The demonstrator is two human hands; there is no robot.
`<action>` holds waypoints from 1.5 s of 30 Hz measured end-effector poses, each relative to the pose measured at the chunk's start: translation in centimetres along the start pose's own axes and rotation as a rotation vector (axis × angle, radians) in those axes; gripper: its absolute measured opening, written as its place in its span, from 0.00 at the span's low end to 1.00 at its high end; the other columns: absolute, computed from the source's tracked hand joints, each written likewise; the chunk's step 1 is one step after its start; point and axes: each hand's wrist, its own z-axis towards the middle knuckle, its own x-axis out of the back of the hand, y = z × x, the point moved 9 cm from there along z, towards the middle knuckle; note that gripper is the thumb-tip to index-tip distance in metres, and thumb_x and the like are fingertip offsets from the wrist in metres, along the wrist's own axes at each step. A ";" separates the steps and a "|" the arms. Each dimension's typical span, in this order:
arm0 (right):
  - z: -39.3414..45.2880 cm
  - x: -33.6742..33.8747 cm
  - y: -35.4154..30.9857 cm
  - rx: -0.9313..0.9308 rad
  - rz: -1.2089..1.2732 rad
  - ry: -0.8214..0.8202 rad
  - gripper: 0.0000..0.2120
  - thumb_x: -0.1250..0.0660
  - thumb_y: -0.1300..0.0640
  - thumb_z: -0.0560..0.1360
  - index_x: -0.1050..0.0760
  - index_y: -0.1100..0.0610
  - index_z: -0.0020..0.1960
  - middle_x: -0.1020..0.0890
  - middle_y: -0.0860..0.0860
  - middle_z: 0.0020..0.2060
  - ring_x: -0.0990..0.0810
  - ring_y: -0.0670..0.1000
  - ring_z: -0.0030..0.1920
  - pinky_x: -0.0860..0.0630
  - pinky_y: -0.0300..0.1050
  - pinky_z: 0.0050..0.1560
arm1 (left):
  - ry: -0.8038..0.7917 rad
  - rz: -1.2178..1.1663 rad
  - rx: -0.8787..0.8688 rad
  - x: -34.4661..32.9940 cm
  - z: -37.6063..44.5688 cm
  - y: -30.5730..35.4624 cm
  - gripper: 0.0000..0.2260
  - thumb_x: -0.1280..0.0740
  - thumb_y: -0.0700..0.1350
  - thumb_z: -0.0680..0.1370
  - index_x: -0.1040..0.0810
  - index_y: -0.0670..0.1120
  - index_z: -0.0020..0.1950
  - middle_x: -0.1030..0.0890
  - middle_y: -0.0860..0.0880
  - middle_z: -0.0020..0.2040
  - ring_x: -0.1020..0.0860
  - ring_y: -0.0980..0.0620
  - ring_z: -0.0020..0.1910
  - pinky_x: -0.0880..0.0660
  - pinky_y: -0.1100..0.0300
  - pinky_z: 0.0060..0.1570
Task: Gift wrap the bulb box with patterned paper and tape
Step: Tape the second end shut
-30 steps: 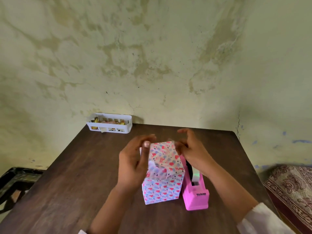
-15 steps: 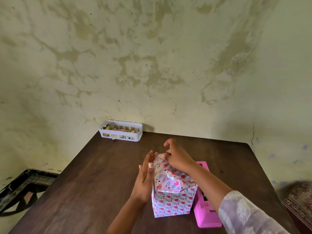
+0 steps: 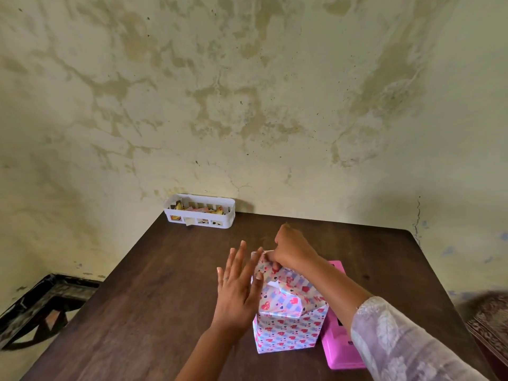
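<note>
Dark wooden table (image 3: 154, 298) has bare room across its left half and far side, white basket (image 3: 200, 211) at the far edge against the wall, near and right edges crowded. Left hand (image 3: 238, 290) flat, fingers straight and spread, palm against the left side of the wrapped box (image 3: 288, 320), which stands upright near the table's middle-right; right hand (image 3: 292, 250) curled, pinching the folded paper at the box top. Pink tape dispenser (image 3: 339, 345) just right of the box, its label too small to read.
</note>
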 end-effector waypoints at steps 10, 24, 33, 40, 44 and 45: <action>-0.5 0.3 3.5 -0.142 -0.160 -0.118 0.21 0.31 0.39 0.69 0.27 0.57 0.44 0.21 0.50 0.36 0.20 0.50 0.40 0.25 0.42 0.47 | -0.188 0.507 -0.023 1.3 1.6 0.5 0.35 0.66 0.70 0.67 0.53 0.65 0.74 0.57 0.56 0.78 0.66 0.50 0.75 0.68 0.39 0.69; -9.8 2.5 4.8 0.131 0.572 -0.064 0.09 0.35 0.53 0.75 0.27 0.58 0.42 0.19 0.47 0.35 0.19 0.42 0.36 0.25 0.32 0.37 | -0.244 -0.062 0.073 0.7 3.2 1.3 0.27 0.55 0.67 0.75 0.36 0.59 0.70 0.32 0.51 0.72 0.31 0.48 0.68 0.32 0.47 0.67; -14.0 1.5 7.8 0.257 0.530 0.217 0.15 0.32 0.63 0.73 0.24 0.48 0.56 0.22 0.37 0.54 0.25 0.36 0.56 0.25 0.30 0.52 | -0.041 -0.332 -0.321 1.4 -3.2 3.2 0.31 0.41 0.69 0.73 0.34 0.53 0.70 0.31 0.58 0.71 0.34 0.56 0.71 0.45 0.51 0.74; -13.7 2.2 6.9 0.249 0.268 0.511 0.10 0.28 0.58 0.70 0.18 0.57 0.51 0.18 0.45 0.48 0.25 0.39 0.45 0.32 0.27 0.49 | 0.038 -0.351 -0.174 1.1 -3.3 3.6 0.23 0.29 0.61 0.69 0.33 0.65 0.60 0.30 0.70 0.61 0.29 0.69 0.62 0.28 0.66 0.61; -13.3 2.5 8.2 0.140 0.395 0.558 0.07 0.27 0.59 0.69 0.17 0.58 0.47 0.16 0.49 0.45 0.23 0.39 0.40 0.30 0.26 0.43 | 0.018 -0.458 -0.080 1.1 -3.5 3.8 0.24 0.27 0.55 0.67 0.32 0.63 0.60 0.24 0.64 0.58 0.25 0.65 0.59 0.26 0.68 0.57; -13.2 2.4 8.2 0.137 0.405 0.556 0.07 0.27 0.59 0.69 0.17 0.58 0.46 0.17 0.49 0.44 0.23 0.39 0.40 0.30 0.27 0.42 | 0.033 -0.481 -0.058 1.1 -3.6 3.7 0.25 0.27 0.54 0.67 0.31 0.62 0.61 0.23 0.61 0.57 0.25 0.64 0.58 0.26 0.68 0.56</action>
